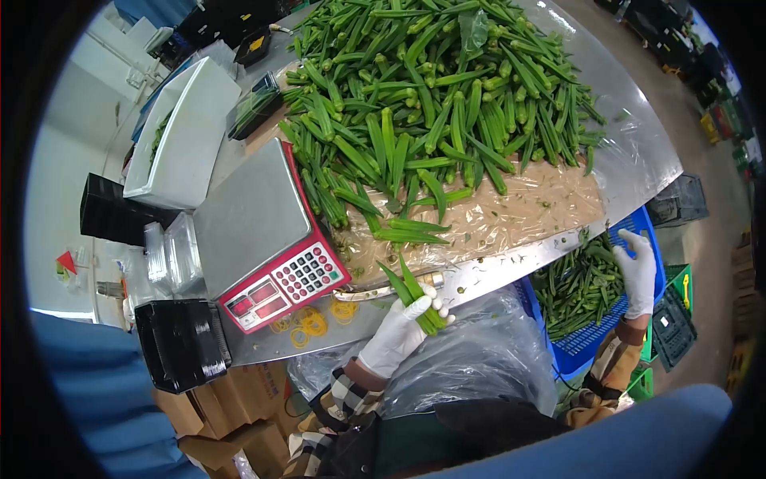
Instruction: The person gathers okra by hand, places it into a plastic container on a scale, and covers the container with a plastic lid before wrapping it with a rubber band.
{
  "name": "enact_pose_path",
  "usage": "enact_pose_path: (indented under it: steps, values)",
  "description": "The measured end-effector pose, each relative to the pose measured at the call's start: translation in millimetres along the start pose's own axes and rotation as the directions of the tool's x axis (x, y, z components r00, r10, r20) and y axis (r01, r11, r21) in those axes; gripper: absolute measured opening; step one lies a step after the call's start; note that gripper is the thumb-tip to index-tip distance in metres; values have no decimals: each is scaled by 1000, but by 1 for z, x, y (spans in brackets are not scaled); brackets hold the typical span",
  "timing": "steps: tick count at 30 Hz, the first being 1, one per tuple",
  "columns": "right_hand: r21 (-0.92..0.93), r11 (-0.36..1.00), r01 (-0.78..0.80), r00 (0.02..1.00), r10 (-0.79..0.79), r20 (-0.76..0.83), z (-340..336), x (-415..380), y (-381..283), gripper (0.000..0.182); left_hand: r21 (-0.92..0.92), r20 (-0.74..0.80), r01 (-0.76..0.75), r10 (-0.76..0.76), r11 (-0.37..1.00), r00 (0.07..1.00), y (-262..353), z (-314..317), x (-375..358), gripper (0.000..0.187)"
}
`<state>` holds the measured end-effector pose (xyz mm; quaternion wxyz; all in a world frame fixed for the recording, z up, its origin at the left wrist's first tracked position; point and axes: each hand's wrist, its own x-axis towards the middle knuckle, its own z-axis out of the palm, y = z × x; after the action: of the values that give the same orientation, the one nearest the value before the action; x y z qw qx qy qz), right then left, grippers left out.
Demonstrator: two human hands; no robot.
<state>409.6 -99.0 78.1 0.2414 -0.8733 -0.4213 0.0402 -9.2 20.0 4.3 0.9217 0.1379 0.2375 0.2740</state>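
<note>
My left hand (pixel 395 339), in a white glove, is closed around a few green okra pods (pixel 412 289) over the table's front edge. Their tips point up toward the table. My right hand (pixel 637 271), also gloved in white, is above the right side of a blue basket (pixel 586 351) of okra (pixel 576 289). Its fingers are slightly bent and apart, with nothing visible in them. A large heap of okra (pixel 431 96) covers the back of the metal table. Several loose pods (pixel 411 231) lie in front of the heap.
A red scale (pixel 259 231) with a metal pan stands left of the heap. Yellow rubber bands (pixel 311 323) and a knife-like tool (pixel 359 294) lie nearby. Black trays (pixel 177 343) and a white foam box (pixel 183 136) are at left. Clear plastic (pixel 467 355) hangs below the table edge.
</note>
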Motion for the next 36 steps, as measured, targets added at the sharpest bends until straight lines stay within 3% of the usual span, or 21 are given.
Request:
enact_pose_path:
  steps: [1,4,6,8,10,13,16,17,20,23,26,27,30,32,35,36]
  values:
    - [236,972,-11,996,31,-84,1,2,-2,25,-7,11,19,-19,1000,1000,0,3,1,25]
    - [279,956,96,993,-73,-92,24,17,-60,23,16,48,91,-91,996,995,2,19,1,25]
    - [374,918,134,990,-144,-3,70,34,-85,21,26,76,107,-109,994,991,3,25,0,25]
    - [458,851,258,963,-265,-51,122,57,-104,25,17,106,89,-91,996,990,2,25,-3,26]
    - [275,883,381,924,-349,-160,155,76,-131,30,29,60,67,-69,997,996,-1,22,-8,26]
    - [115,924,364,931,-358,-75,188,91,-135,38,21,27,50,-50,999,998,-1,18,-12,27]
    - [465,872,155,986,-164,-21,182,85,-126,36,9,-3,52,-52,999,999,3,20,-12,28]
    - [763,644,-56,985,-87,147,167,77,-123,33,7,-10,55,-54,998,998,4,19,-10,29]
    - [890,230,-394,907,-60,417,115,49,-113,34,-11,-14,56,-56,998,998,1,20,-5,34]
    - [877,-16,-480,865,-176,470,97,20,-112,37,-39,-14,39,-40,998,999,-2,14,3,38]
    - [800,-152,-581,805,-256,536,97,-5,-122,37,-33,-56,13,-15,999,998,-2,14,7,43]
    - [810,-123,-573,801,-293,522,97,-15,-133,37,-12,-75,2,-3,1000,997,1,20,7,43]
    - [723,303,-621,677,-259,689,100,-50,-165,29,36,-93,-43,47,998,995,8,39,11,43]
    - [774,476,-418,646,-443,621,117,-74,-183,21,69,-131,-77,86,995,988,5,33,12,43]
    - [842,529,110,796,-554,244,126,-59,-187,15,96,-229,-96,116,991,967,-5,11,9,44]
    - [785,608,117,891,-413,187,134,-46,-184,17,86,-247,-81,100,993,964,-1,17,4,43]
